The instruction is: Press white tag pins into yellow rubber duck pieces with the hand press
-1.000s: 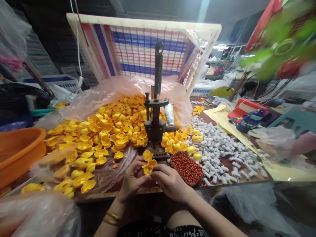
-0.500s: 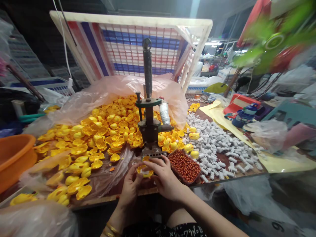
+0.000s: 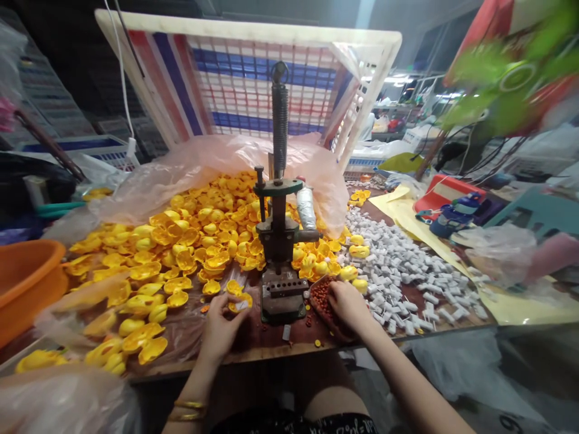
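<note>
My left hand [image 3: 221, 322] is closed on a yellow plastic shell [image 3: 239, 303], left of the hand press [image 3: 283, 289]. The shell's hollow side faces up, and a pale piece sits inside it. My right hand [image 3: 350, 306] reaches into a shallow tray of small red-brown beads [image 3: 321, 296]. Its fingers are bent together at the beads, and whatever is between the fingertips is hidden. The press stands upright between my hands, with a spring on top and a foil-wrapped handle [image 3: 305, 207] on its right.
A large heap of yellow shells [image 3: 208, 223] spreads left and behind the press. Small grey-white parts [image 3: 402, 265] lie piled at the right. An orange basin [image 3: 29, 283] stands at the left edge; a green fan [image 3: 518, 77] spins at upper right. One loose grey piece [image 3: 286, 333] lies before the press.
My hands have moved apart from in front of the press. The left has carried the yellow shell leftward; the right has let go of it and moved right to the beads.
</note>
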A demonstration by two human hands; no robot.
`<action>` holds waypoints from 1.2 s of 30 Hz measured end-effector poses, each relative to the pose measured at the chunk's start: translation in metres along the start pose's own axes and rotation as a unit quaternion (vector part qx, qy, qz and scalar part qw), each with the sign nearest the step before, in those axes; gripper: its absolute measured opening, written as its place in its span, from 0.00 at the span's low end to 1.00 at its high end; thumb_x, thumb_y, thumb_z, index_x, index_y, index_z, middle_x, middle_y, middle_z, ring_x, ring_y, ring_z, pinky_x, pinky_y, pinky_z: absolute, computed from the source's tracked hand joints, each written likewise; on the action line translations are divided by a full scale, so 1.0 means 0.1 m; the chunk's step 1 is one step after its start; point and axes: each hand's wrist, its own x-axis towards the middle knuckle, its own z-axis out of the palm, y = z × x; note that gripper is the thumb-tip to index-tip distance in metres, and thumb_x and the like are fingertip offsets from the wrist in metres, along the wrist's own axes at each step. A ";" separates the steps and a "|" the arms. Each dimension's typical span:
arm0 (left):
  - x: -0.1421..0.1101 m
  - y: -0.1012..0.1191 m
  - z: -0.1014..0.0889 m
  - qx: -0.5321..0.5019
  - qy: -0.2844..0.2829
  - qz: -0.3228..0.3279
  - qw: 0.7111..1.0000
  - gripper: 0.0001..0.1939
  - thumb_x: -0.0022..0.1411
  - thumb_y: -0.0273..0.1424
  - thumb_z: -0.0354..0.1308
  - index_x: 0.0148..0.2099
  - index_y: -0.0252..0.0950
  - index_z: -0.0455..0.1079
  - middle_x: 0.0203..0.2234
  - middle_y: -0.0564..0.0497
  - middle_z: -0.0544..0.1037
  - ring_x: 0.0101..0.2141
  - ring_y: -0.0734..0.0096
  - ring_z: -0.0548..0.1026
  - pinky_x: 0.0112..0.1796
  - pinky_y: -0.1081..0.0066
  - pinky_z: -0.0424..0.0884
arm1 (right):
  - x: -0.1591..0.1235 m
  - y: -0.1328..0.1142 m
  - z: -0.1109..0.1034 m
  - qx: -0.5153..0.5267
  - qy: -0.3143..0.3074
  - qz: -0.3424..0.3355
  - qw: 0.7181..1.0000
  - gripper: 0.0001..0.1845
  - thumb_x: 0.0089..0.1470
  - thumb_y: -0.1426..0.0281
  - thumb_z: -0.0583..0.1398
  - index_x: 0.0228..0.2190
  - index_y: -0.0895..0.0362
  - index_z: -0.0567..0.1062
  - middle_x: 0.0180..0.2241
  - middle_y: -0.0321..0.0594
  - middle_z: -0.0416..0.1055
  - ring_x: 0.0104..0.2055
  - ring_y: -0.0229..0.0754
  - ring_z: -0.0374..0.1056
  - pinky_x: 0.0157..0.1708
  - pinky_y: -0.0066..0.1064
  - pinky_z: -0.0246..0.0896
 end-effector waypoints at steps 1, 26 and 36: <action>0.01 0.03 0.01 -0.015 0.013 -0.018 1.000 0.21 0.33 0.38 0.73 0.29 0.34 0.70 0.27 0.51 0.77 0.30 0.66 0.76 0.34 0.69 0.72 | -0.02 -0.04 -0.01 0.038 0.009 0.004 0.999 0.10 0.54 0.78 0.54 0.30 0.62 0.75 0.32 0.48 0.75 0.36 0.45 0.70 0.36 0.32 0.60; -0.31 0.31 0.63 -0.438 0.023 -0.237 0.867 0.18 0.39 0.33 0.74 0.32 0.33 0.72 0.30 0.52 0.81 0.28 0.76 0.77 0.30 0.79 0.73 | -0.19 -1.18 0.19 0.593 0.085 -0.054 0.799 0.04 0.46 0.71 0.62 0.27 0.58 0.78 0.27 0.40 0.77 0.31 0.42 0.72 0.35 0.32 0.68; -0.16 0.14 0.64 -0.268 -0.030 -0.126 0.955 0.23 0.41 0.41 0.71 0.38 0.31 0.78 0.33 0.46 0.81 0.32 0.67 0.77 0.37 0.68 0.72 | 0.15 -0.98 0.32 0.391 0.152 -0.109 0.901 0.04 0.50 0.72 0.62 0.25 0.57 0.77 0.28 0.40 0.73 0.34 0.43 0.68 0.37 0.34 0.64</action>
